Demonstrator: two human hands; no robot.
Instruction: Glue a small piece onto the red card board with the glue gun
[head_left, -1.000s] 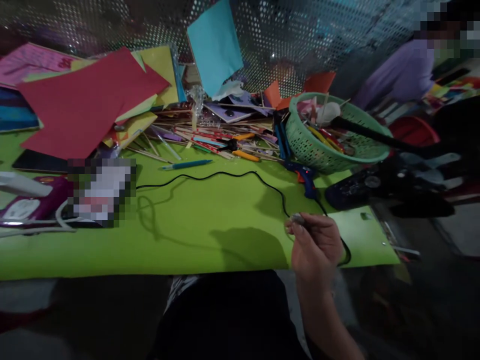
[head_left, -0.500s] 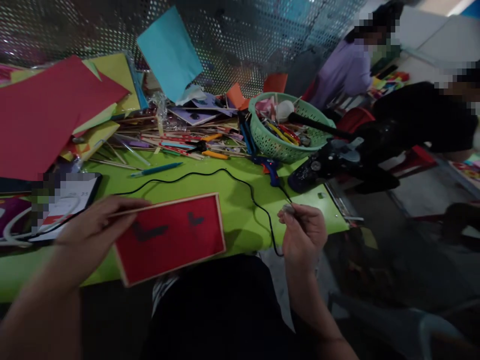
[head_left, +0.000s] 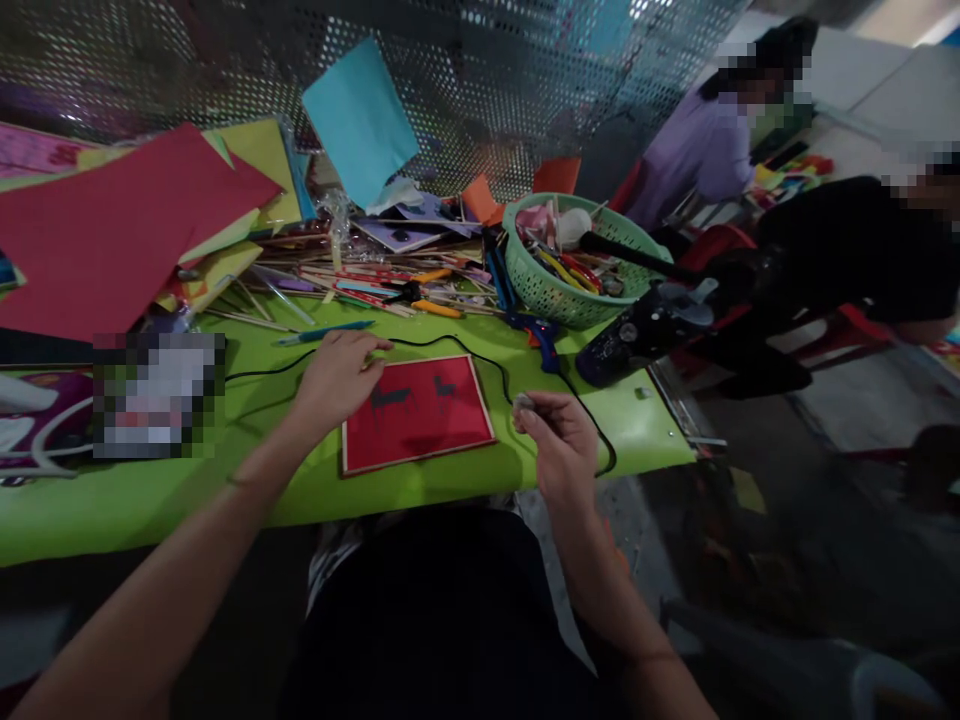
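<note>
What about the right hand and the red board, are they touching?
Apart. The head view shows a strip of green tabletop between the right hand and the red board.

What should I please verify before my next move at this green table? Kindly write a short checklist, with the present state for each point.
1. Red panel resting on the green tabletop: ok.
2. Left hand off the panel: cannot tell; it is at the upper left corner, but contact is unclear.
3. Small grey piece secured: ok, pinched between the right hand's thumb and fingers.
4. Glue gun cool: cannot tell; the picture does not show heat.
5. Sticks sorted: not ok, they lie in a jumbled heap behind the panel.
</note>
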